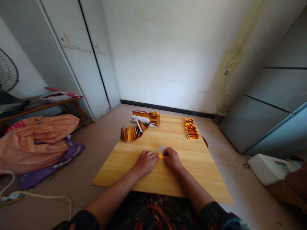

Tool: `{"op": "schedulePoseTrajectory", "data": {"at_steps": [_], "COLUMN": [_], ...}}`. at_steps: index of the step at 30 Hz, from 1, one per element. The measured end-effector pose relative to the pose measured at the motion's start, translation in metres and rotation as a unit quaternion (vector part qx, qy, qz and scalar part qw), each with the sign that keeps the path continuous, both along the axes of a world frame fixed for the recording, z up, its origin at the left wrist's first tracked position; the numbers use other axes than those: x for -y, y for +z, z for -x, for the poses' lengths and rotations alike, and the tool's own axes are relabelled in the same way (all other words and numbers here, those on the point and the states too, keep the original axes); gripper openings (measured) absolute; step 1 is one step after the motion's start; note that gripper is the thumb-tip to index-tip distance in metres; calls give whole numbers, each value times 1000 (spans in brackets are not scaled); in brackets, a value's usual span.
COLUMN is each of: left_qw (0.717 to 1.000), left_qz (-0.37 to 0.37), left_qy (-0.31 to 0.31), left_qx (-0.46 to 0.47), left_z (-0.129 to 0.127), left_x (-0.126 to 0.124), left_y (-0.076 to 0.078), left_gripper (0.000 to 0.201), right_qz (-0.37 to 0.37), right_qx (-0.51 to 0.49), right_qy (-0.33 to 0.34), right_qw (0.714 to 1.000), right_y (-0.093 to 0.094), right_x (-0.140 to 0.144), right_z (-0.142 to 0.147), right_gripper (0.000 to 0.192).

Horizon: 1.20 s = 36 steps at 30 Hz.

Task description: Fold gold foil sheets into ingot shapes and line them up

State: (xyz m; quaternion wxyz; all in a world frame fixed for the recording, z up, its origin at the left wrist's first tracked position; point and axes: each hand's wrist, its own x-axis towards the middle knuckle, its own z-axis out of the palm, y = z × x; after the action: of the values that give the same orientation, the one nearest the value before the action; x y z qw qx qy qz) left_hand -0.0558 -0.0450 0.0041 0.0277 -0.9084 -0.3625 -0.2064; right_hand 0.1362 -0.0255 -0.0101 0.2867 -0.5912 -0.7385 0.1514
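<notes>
My left hand (pixel 146 162) and my right hand (pixel 171 158) meet at the middle of a wooden board (pixel 168 179), both pinching a small sheet of gold foil paper (pixel 161 150) whose white side faces up. Most of the sheet is hidden under my fingers. A curved stack of gold foil sheets (pixel 131 132) lies ahead on the left. Further back lies another bundle of gold and white sheets (pixel 146 117). A row of folded gold pieces (pixel 191 128) sits at the far right of the board.
The board rests low over a tiled floor. Orange and purple bags (pixel 38 140) lie at the left beside a low bench (pixel 40 107). A white cable (pixel 35 196) trails at bottom left. A white box (pixel 271 167) sits at the right. White walls and cabinets surround.
</notes>
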Motion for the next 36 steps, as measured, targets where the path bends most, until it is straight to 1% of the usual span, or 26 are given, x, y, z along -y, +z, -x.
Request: {"op": "schedulePoseTrajectory", "data": {"at_steps": [4,6,8,11,14,17,21,25,28,32,36], "left_qw": [1000,1000,1000,1000,1000,999,998,994,994,995,999], "left_qz": [4,7,8,9,11,11,0,-2,15,33,-4], "left_qy": [2,1,-1,2,12,28,68,112,101,79,39], "left_qx": [-4,-3,0,0,7,13,14,16,26,43,32], "left_z": [-1,-1,-1,-2,-3,-9,-23,-29,-21,-7,-1], "left_x": [0,0,0,0,0,-1,-3,-6,-10,-16,-22], "left_y": [2,2,2,2,1,3,6,6,3,0,-3], "left_gripper": [19,19,20,22,18,15,18,14,15,16,17], "right_qz": [11,15,12,-3,-6,-18,-36,-30,-25,-27,-52], "right_qx": [-17,-13,3,38,49,47,77,126,135,109,93], "right_qy": [6,2,-11,-38,-50,-23,24,23,27,74,140], "right_qw": [1000,1000,1000,999,998,998,996,991,990,991,984], "right_y": [1,3,5,6,6,7,13,18,17,13,14], "right_x": [-2,-1,0,4,5,3,5,13,24,36,37], "right_z": [-2,0,3,9,11,6,0,4,13,21,12], "right_gripper": [28,26,19,2,2,12,18,20,21,22,19]}}
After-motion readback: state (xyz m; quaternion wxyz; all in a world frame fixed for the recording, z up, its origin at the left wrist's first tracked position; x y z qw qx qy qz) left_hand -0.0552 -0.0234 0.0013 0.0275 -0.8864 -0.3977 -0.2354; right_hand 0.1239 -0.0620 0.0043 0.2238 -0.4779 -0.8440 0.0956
